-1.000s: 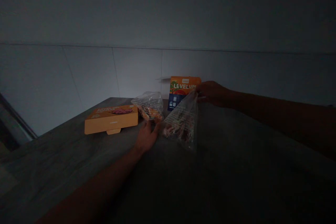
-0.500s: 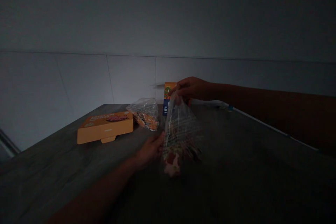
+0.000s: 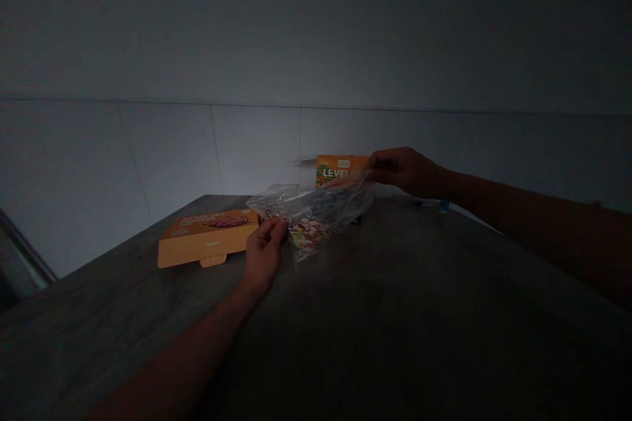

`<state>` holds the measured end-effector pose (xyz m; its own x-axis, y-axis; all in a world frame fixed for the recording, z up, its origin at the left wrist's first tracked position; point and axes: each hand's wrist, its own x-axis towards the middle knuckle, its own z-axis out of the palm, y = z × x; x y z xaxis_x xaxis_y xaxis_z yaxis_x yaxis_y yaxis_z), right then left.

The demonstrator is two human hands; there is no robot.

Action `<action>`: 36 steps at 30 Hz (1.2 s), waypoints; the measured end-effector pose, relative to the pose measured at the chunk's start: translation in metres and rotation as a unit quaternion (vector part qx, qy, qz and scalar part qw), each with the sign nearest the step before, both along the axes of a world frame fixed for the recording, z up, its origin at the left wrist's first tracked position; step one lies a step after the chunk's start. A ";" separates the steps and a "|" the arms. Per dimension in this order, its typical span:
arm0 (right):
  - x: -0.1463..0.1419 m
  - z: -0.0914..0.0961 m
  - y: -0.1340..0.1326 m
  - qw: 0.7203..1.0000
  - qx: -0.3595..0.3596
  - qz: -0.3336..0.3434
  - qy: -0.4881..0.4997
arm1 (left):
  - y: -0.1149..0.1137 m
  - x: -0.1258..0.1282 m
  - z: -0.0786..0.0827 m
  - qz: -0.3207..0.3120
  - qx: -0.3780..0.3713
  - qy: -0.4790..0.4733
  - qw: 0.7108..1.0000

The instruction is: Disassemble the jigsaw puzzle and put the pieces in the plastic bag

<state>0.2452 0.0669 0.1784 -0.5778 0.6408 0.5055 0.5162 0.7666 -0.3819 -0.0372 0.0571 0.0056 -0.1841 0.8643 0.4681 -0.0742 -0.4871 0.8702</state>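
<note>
A clear plastic bag (image 3: 336,207) is stretched between my two hands above the grey table. Small coloured pieces, probably puzzle pieces, have gathered at its lower left end. My right hand (image 3: 402,171) pinches the bag's upper right end. At the lower left corner, my left hand (image 3: 266,243) is closed on the plastic. Behind the bag stands an upright orange box (image 3: 343,163) marked "LEVEL", its lower part hidden by the bag. A second clear bag (image 3: 276,196) lies just beyond my left hand, partly covered.
Left of my left hand lies an orange box (image 3: 207,237) with its front flap out on the table (image 3: 375,329). Small blue and white items (image 3: 442,205) sit near the far right edge. A pale wall (image 3: 257,145) rises behind the table.
The bag has gone from hanging below my right hand to lying stretched sideways. My right hand moved right, and my left hand moved up and now grips the bag's lower end.
</note>
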 end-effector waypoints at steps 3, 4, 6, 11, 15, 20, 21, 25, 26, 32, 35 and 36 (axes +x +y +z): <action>0.004 -0.028 0.008 1.000 -0.011 -0.010 0.013 | -0.003 0.001 -0.008 -0.040 -0.003 0.047 0.998; 0.004 -0.038 0.011 0.999 -0.025 -0.015 0.023 | -0.005 0.003 -0.013 -0.067 -0.007 0.072 0.995; 0.003 -0.057 0.016 0.996 -0.051 -0.038 0.067 | -0.007 0.009 -0.022 -0.124 -0.021 0.149 0.981; -0.004 -0.098 0.019 0.983 -0.085 -0.022 0.161 | -0.005 0.012 -0.033 -0.090 -0.037 0.264 0.960; -0.016 -0.145 0.017 0.944 -0.173 0.056 0.275 | 0.000 0.007 -0.028 -0.045 -0.029 0.276 0.960; -0.056 -0.192 0.027 0.939 -0.221 -0.036 0.261 | 0.001 -0.005 -0.010 0.088 -0.033 0.273 0.957; -0.066 -0.196 0.033 0.936 -0.225 -0.043 0.267 | 0.002 -0.011 -0.006 0.157 -0.044 0.264 0.951; -0.110 -0.205 0.066 0.921 -0.244 -0.074 0.295 | 0.015 -0.048 -0.003 0.497 -0.224 0.237 0.804; -0.121 -0.206 0.075 0.917 -0.252 -0.080 0.300 | 0.019 -0.058 -0.006 0.499 -0.253 0.227 0.797; -0.184 -0.217 0.109 0.909 -0.261 -0.104 0.308 | 0.045 -0.091 -0.029 0.484 -0.252 0.257 0.798; -0.207 -0.217 0.116 0.912 -0.261 -0.098 0.302 | 0.056 -0.099 -0.029 0.479 -0.251 0.262 0.800; -0.213 -0.216 0.118 0.913 -0.263 -0.093 0.299 | 0.060 -0.102 -0.028 0.473 -0.251 0.263 0.802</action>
<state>0.0324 0.1848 -0.0374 -0.1561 0.9448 0.2882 0.1978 0.3158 -0.9280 -0.1396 0.1170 -0.0220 -0.7601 0.5581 0.3328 0.5643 0.3130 0.7639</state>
